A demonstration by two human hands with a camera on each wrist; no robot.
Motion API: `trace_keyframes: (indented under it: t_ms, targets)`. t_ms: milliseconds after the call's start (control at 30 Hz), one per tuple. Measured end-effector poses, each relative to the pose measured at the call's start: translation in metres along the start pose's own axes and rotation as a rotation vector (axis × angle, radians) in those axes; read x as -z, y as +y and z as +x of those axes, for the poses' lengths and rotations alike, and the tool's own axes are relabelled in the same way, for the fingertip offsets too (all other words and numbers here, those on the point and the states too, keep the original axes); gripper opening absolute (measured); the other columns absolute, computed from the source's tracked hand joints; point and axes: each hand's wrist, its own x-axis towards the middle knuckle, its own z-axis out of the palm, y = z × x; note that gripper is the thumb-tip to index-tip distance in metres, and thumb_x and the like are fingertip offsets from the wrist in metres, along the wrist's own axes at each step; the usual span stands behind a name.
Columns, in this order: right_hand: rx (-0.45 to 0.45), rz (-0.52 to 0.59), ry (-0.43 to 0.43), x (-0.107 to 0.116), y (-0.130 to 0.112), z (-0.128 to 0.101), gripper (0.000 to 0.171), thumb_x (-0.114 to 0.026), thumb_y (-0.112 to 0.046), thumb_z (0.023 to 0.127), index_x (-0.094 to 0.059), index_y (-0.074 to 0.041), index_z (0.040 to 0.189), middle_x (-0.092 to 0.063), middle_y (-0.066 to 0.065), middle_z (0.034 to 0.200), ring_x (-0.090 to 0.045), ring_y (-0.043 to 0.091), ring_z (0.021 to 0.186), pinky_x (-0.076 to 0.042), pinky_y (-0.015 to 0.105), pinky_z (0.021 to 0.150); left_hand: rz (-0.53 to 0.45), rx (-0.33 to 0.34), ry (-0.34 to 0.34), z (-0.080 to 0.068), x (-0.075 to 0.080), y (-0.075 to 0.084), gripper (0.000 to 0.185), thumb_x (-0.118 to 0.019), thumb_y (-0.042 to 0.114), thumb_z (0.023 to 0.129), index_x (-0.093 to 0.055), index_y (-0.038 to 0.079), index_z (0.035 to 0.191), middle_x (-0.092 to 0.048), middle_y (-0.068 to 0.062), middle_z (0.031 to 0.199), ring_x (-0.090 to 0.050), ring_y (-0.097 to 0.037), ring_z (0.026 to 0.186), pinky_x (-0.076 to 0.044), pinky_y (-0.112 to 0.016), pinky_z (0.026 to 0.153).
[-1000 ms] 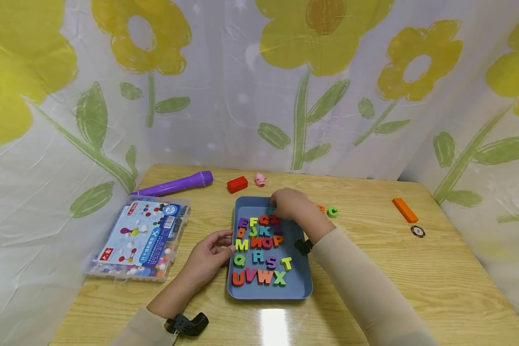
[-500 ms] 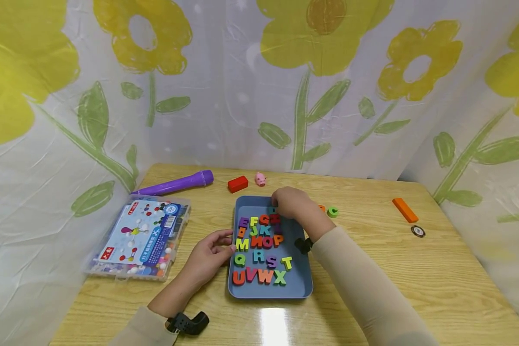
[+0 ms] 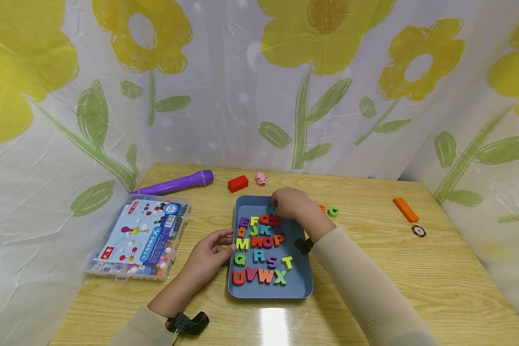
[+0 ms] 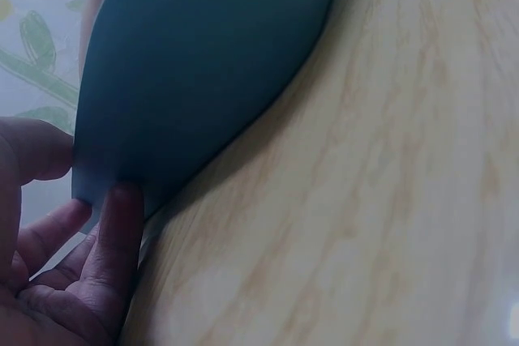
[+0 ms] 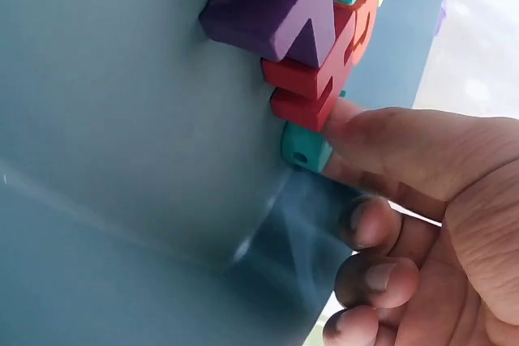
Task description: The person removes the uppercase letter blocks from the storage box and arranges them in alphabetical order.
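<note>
A blue tray [image 3: 300, 283] holds several rows of coloured letters, among them a yellow M [image 3: 242, 244] and an orange W [image 3: 265, 276]. My left hand [image 3: 209, 252] is at the tray's left side, thumb at the rim and fingers against the outer wall, as the left wrist view shows. My right hand [image 3: 293, 204] reaches into the tray's far right corner. There, its thumb and finger pinch a small teal letter [image 5: 305, 148], partly hidden by the fingers. That letter stands beside the red H [image 5: 312, 79], with a purple letter [image 5: 272, 22] beyond.
Right of the tray lie an orange letter [image 3: 322, 208], partly hidden, and a green C [image 3: 333, 211]. Behind it are a red block [image 3: 238, 183] and a pink pig [image 3: 261, 179]. A purple microphone [image 3: 175, 183] and a clear kit box [image 3: 138, 239] lie left; an orange bar [image 3: 405, 210] and chip [image 3: 418, 231] lie right.
Both hands stay almost in place. At the tray's far right corner, the teal letter and its neighbours shift only slightly under my right fingers.
</note>
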Motion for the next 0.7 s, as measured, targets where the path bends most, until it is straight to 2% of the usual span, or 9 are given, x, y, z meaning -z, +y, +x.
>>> trace_keyframes:
  t_ms: [133,267,367,500,600,700]
  targets:
    - [0.0,0.0,0.006,-0.003,0.001,0.002,0.015,-0.081,-0.026,0.101,-0.079,-0.012,0.106,-0.071,0.005,0.102,-0.063,0.025,0.09,-0.054,0.038,0.08,-0.001,-0.001,0.0,0.0,0.0,0.0,0.048,-0.075,0.017,0.104,-0.064,0.012,0.15,-0.07,-0.014,0.132,-0.069,-0.018,0.094,-0.059,-0.021,0.08]
    - [0.006,0.009,0.01,-0.003,0.003,0.002,0.014,-0.08,-0.026,0.1,-0.077,-0.012,0.102,-0.07,0.005,0.099,-0.063,0.025,0.088,-0.051,0.037,0.075,0.002,-0.004,-0.001,0.001,0.0,0.0,0.048,-0.075,0.017,0.104,-0.064,0.013,0.15,-0.07,-0.014,0.132,-0.069,-0.017,0.094,-0.059,-0.022,0.08]
    - [0.027,0.022,0.027,0.0,0.006,0.0,0.014,-0.08,-0.025,0.1,-0.078,-0.012,0.106,-0.072,0.005,0.105,-0.063,0.025,0.09,-0.054,0.039,0.079,0.0,-0.007,-0.004,0.002,0.0,0.0,0.048,-0.075,0.018,0.104,-0.064,0.013,0.151,-0.07,-0.014,0.132,-0.069,-0.017,0.092,-0.059,-0.022,0.08]
    - [0.072,0.067,0.075,0.014,0.016,-0.012,0.026,-0.078,-0.022,0.099,-0.079,-0.011,0.122,-0.076,0.007,0.122,-0.067,0.024,0.099,-0.059,0.044,0.091,-0.008,-0.008,-0.01,0.001,-0.001,0.0,0.05,-0.075,0.019,0.103,-0.063,0.012,0.152,-0.07,-0.015,0.132,-0.067,-0.018,0.09,-0.06,-0.023,0.078]
    - [0.08,0.13,0.114,0.029,0.031,-0.027,0.032,-0.076,-0.021,0.1,-0.076,-0.009,0.13,-0.075,0.01,0.12,-0.069,0.024,0.093,-0.06,0.045,0.088,-0.015,-0.007,-0.015,0.0,-0.001,-0.001,0.051,-0.076,0.018,0.103,-0.063,0.011,0.152,-0.069,-0.016,0.133,-0.066,-0.018,0.09,-0.06,-0.024,0.078]
    - [0.06,0.196,0.149,0.041,0.053,-0.042,0.032,-0.075,-0.021,0.103,-0.074,-0.007,0.131,-0.072,0.011,0.105,-0.063,0.023,0.077,-0.056,0.041,0.076,-0.014,-0.011,-0.012,0.001,-0.001,-0.002,0.049,-0.075,0.017,0.104,-0.063,0.011,0.151,-0.069,-0.016,0.133,-0.068,-0.018,0.093,-0.061,-0.025,0.078]
